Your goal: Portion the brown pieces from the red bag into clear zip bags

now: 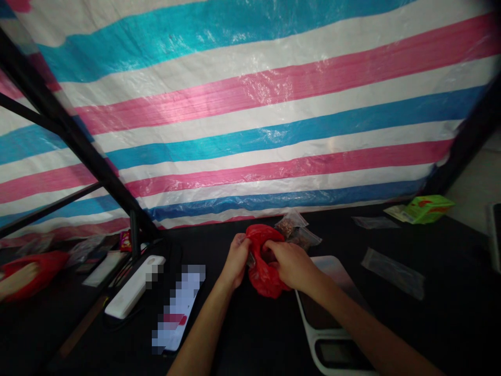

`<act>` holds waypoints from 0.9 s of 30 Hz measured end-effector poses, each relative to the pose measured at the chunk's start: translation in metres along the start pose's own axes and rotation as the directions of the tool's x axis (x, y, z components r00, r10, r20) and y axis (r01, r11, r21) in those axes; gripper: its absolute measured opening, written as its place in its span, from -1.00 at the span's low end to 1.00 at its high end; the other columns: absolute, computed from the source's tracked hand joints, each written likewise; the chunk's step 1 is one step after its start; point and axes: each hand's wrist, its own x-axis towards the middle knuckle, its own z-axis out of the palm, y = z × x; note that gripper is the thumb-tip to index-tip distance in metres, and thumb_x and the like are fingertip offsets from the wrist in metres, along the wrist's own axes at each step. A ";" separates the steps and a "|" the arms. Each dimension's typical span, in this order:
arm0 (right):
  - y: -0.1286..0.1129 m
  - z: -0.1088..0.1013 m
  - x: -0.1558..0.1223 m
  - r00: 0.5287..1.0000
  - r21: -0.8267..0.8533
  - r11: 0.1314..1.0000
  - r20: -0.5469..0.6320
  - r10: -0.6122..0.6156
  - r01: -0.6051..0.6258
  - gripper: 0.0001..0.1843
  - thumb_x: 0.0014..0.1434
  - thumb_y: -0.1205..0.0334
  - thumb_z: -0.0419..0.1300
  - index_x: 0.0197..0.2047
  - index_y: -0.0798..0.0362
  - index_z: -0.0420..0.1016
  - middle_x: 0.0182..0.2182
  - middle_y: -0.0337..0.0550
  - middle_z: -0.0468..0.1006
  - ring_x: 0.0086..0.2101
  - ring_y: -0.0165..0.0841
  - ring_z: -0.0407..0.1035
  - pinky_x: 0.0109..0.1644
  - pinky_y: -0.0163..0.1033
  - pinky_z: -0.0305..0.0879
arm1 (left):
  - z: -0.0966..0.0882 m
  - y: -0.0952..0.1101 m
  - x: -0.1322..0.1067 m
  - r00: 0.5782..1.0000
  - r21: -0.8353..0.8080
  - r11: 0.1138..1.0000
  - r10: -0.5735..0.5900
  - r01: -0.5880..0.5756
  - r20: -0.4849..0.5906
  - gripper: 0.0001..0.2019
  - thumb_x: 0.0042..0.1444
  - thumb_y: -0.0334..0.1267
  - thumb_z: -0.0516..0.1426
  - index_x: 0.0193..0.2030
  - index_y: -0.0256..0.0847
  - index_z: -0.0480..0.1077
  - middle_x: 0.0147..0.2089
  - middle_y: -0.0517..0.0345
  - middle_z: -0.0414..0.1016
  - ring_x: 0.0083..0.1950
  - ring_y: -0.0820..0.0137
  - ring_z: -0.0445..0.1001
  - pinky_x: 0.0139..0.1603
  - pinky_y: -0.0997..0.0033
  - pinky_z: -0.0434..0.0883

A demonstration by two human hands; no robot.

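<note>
A crumpled red plastic bag point(266, 284) is held up over the black table, between my two hands. My left hand point(235, 261) is closed on the left side of its rim. Beneath those fingers a bit of clear plastic shows, too small to make out. My right hand point(295, 263) is closed at the bag's mouth on the right, its fingertips curled into the opening and partly hidden by the red plastic. Just behind the bag lie small clear bags point(289, 223) with brown bits inside. Under my right forearm sits a white kitchen scale point(313, 334), partly covered by the arm.
Left of my arm lie a phone point(182, 305) and a white power strip point(135, 287). Flat clear bags point(393, 272) and a green box point(428, 209) are to the right. Striped plastic sheeting point(266, 136) hangs behind; a black frame post point(90, 162) slants down at left.
</note>
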 end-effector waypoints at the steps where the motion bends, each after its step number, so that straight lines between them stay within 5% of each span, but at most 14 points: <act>1: -0.002 0.001 0.000 1.000 0.012 1.000 0.000 0.001 -0.001 -0.70 0.16 0.39 0.25 -0.03 0.01 0.56 -0.09 -0.06 0.72 -0.07 -0.13 0.61 -0.07 -0.20 0.32 | 0.001 0.001 -0.001 1.000 -0.009 1.000 -0.007 0.007 0.015 -0.82 -0.07 -0.26 0.22 -0.31 -0.19 0.33 -0.42 0.29 0.36 -0.43 0.49 0.32 -0.39 0.50 0.28; 7: -0.004 0.003 -0.001 1.000 0.099 0.995 0.006 -0.001 0.001 -0.69 0.19 0.35 0.25 0.01 -0.03 0.58 -0.10 -0.11 0.72 -0.09 -0.20 0.60 -0.09 -0.24 0.32 | 0.000 0.012 -0.006 0.996 0.014 1.000 0.011 -0.012 0.089 -0.79 -0.07 -0.28 0.26 -0.29 -0.19 0.36 -0.38 0.28 0.39 -0.39 0.48 0.34 -0.36 0.51 0.28; 16: 0.023 -0.014 0.003 0.997 0.391 0.920 -0.048 0.052 -0.029 -0.74 0.25 0.30 0.24 0.01 0.00 0.58 -0.19 -0.13 0.71 -0.19 -0.25 0.57 -0.08 -0.22 0.40 | -0.006 0.017 0.001 0.914 0.314 0.868 0.406 -0.386 0.001 -0.78 0.01 -0.26 0.31 -0.20 -0.17 0.43 -0.33 0.26 0.40 -0.32 0.43 0.35 -0.25 0.48 0.30; 24: 0.009 -0.043 -0.007 0.983 0.520 0.844 -0.179 -0.042 0.130 -0.76 0.27 0.27 0.23 0.01 0.01 0.55 -0.19 -0.20 0.66 -0.30 -0.35 0.50 -0.17 -0.26 0.39 | 0.001 0.016 -0.011 0.852 0.349 0.778 0.477 -0.523 0.216 -0.92 0.19 -0.24 0.22 -0.21 -0.15 0.44 -0.26 0.16 0.51 -0.25 0.36 0.43 -0.15 0.42 0.34; 27: 0.001 -0.041 -0.012 0.980 0.451 0.883 -0.195 -0.047 0.132 -0.70 0.27 0.28 0.23 0.07 -0.02 0.54 -0.17 -0.20 0.66 -0.32 -0.35 0.50 -0.21 -0.27 0.37 | 0.006 0.012 -0.017 0.858 0.377 0.772 0.442 -0.512 0.262 -0.89 0.13 -0.29 0.26 -0.19 -0.14 0.46 -0.23 0.13 0.53 -0.21 0.31 0.45 -0.11 0.38 0.36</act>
